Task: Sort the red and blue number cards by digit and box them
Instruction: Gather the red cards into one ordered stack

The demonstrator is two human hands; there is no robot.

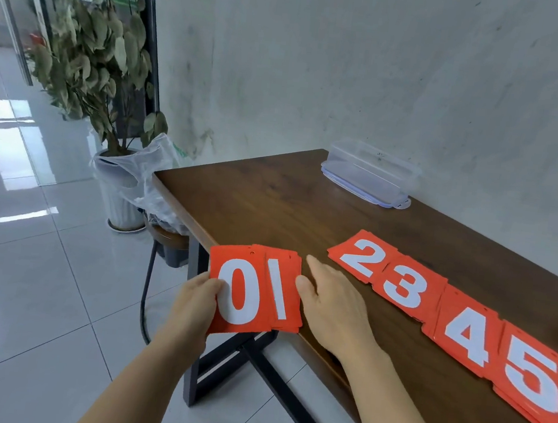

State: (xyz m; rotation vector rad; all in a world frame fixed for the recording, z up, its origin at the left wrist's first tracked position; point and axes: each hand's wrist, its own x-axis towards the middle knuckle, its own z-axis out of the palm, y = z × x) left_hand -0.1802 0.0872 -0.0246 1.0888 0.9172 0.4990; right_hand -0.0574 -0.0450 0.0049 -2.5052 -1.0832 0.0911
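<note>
Left hand [197, 301] pinches the left edge of a red rectangular card with a white 0 [238, 293], which overlaps a red 1 card stack [279, 290] at the near corner of the dark wooden table [271, 203]. Right hand [333, 306] lies relaxed, fingers straight, beside that stack. A row of red cards 2 to 5 [464, 334] runs rightward on the table, and a clear plastic box [371, 169] stands near the wall.

The left hand [196, 302] hides its fingers behind the 0 card [238, 293] it grips; only the thumb shows. Cards fanned under the 1 card [281, 292], just right of the grip, have covered faces. Far right of the grip, the 5 pile [534, 386] runs off the edge.
</note>
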